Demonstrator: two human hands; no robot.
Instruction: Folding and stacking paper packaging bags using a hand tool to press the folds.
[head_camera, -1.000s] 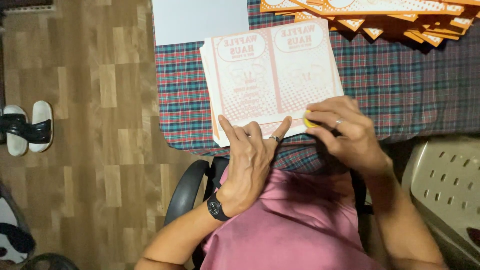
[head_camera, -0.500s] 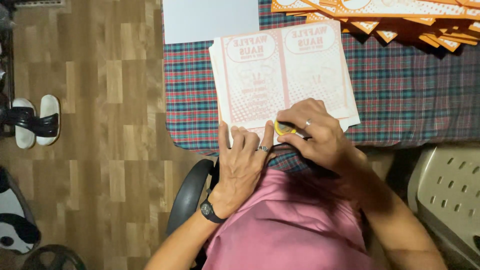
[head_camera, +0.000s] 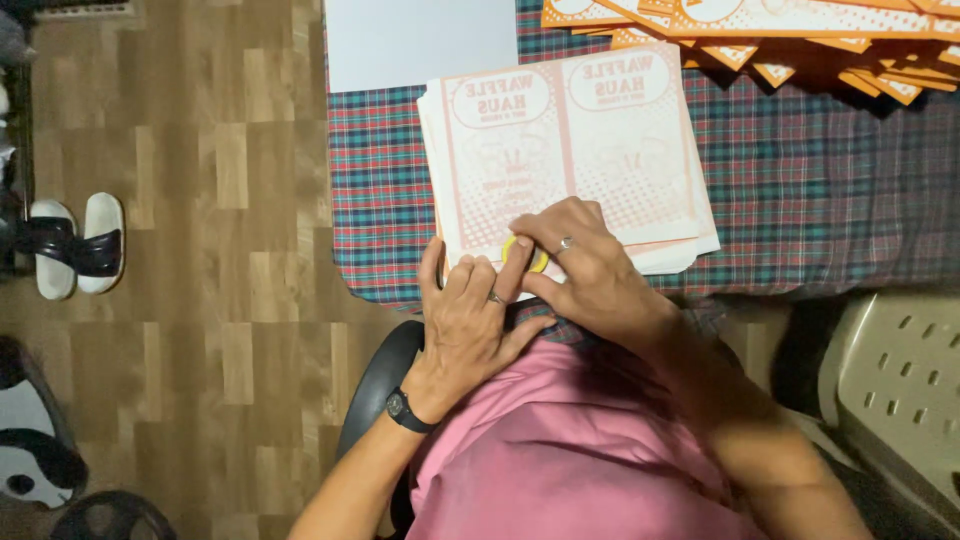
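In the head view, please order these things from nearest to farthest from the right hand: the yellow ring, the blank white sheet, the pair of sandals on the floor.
Counting from the right hand:
1. Yellow ring, at the fingertips, on the near edge of the printed paper stack.
2. Blank white sheet, at the table's far left corner.
3. Pair of sandals, far left on the wooden floor.

Bare cloth (head_camera: 830, 200) rightward — orange stack (head_camera: 800, 40) beyond

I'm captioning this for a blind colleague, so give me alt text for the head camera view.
Seen from above, a seated person's left hand and right hand press a small yellow ring-shaped object at the near edge of a stack of pink-printed paper sheets on a plaid tablecloth. Orange printed pieces lie at the far edge.
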